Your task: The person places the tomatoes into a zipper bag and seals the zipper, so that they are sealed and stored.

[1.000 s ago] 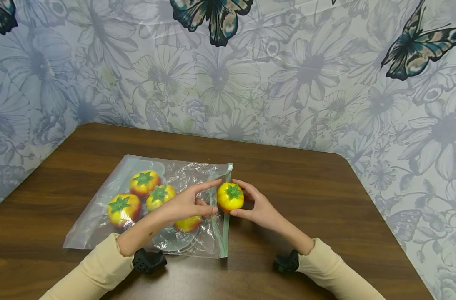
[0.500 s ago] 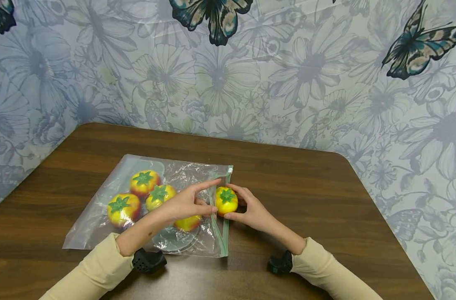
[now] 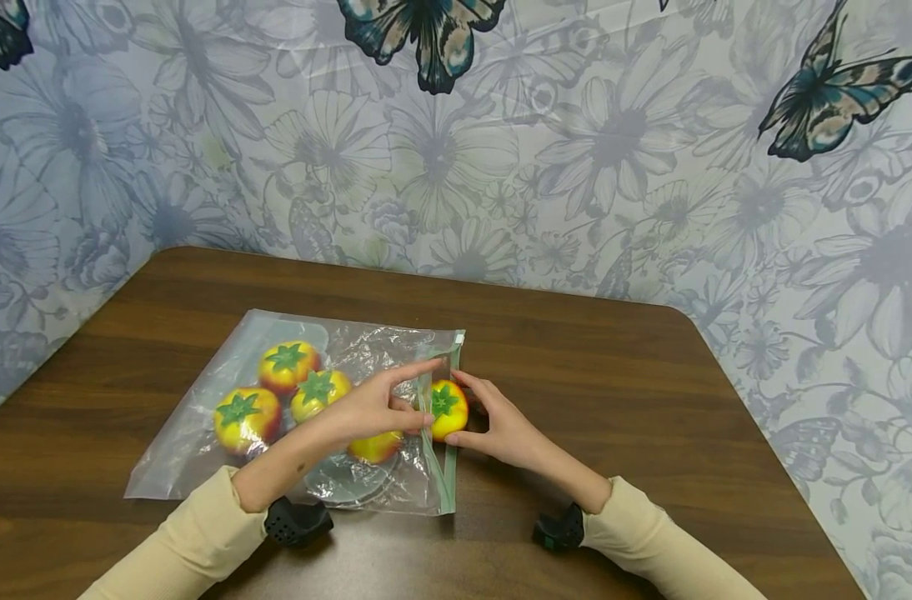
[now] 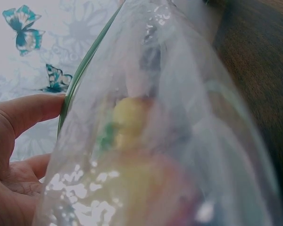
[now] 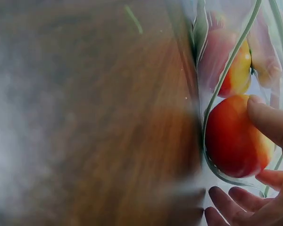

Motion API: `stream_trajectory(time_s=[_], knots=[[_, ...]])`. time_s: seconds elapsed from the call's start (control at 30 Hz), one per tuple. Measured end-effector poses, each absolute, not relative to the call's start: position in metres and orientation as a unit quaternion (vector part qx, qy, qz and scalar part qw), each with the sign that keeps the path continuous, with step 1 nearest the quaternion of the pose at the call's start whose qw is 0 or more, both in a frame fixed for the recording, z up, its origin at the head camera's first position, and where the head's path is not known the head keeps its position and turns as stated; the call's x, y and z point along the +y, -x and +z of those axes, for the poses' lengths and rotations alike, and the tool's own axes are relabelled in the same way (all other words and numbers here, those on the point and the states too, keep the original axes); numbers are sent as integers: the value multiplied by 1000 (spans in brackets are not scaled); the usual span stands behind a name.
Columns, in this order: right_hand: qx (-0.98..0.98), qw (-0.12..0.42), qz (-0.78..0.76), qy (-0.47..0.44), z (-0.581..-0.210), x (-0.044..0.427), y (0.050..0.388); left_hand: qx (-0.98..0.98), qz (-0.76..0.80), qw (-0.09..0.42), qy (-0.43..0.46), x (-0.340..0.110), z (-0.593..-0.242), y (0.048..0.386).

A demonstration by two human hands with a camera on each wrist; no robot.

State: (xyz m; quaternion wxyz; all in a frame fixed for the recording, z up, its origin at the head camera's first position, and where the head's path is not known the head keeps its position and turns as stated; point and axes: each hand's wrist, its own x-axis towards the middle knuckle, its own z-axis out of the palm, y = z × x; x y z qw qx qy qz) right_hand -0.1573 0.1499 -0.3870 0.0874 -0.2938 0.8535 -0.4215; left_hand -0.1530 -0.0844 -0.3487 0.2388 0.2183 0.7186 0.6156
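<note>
A clear zip bag (image 3: pixel 163 467) lies flat on the table with several yellow-red toy fruits (image 3: pixel 248 419) inside, each topped with green star-shaped leaves. My left hand (image 3: pixel 373 407) is over the bag's mouth, index finger and thumb spread wide. In the left wrist view a fingertip (image 4: pixel 52 106) touches the green zip edge (image 4: pixel 80 70). Thumb and fingers of my right hand (image 3: pixel 501 425) grip another toy fruit (image 3: pixel 450 408) at the mouth. The right wrist view shows this fruit's red side (image 5: pixel 233 136) within the green rim, close to a second fruit (image 5: pixel 233 63).
The brown wooden table (image 3: pixel 576 358) extends right of and behind the bag. A wall covering (image 3: pixel 576 167) with flowers and butterflies rises beyond its far edge. Dark wrist devices (image 3: pixel 298 522) are worn on both wrists.
My right hand has moved left and slightly nearer, bringing its toy fruit into the bag's mouth. The fruit has turned, showing more red. My left hand and the bag stay put.
</note>
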Motion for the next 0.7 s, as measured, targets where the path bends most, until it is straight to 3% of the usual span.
stream_trajectory(time_s=[0.47, 0.7], knots=[[854, 31, -424, 300, -382, 168, 154, 720, 614, 240, -216, -85, -351, 154], [823, 66, -476, 304, -385, 166, 157, 718, 616, 240, -218, -84, -352, 154]])
